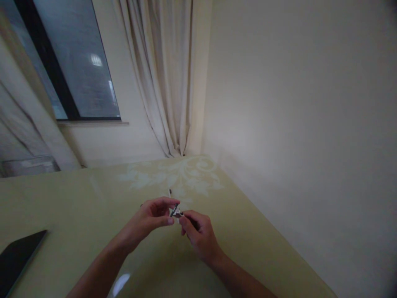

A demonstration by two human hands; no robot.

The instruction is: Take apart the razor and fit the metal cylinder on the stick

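Between my two hands, above the table, is a small metallic item (177, 213) with a dark edge; its exact kind is too small to tell. My left hand (154, 213) pinches its dark strip between the thumb and fingertips. From the other side, my right hand (200, 231) grips the silvery part with thumb and forefinger, its other fingers curled in. Just beyond my left fingertips, a thin white stick with a dark tip (170, 193) shows on the table, its lower part hidden behind the hand.
The greenish glossy table (77, 211) bears a pale floral pattern at its far corner. A dark flat object (21, 258) lies at the left edge. Behind are a window (77, 62), curtains (167, 74) and a plain wall (294, 124) along the right side.
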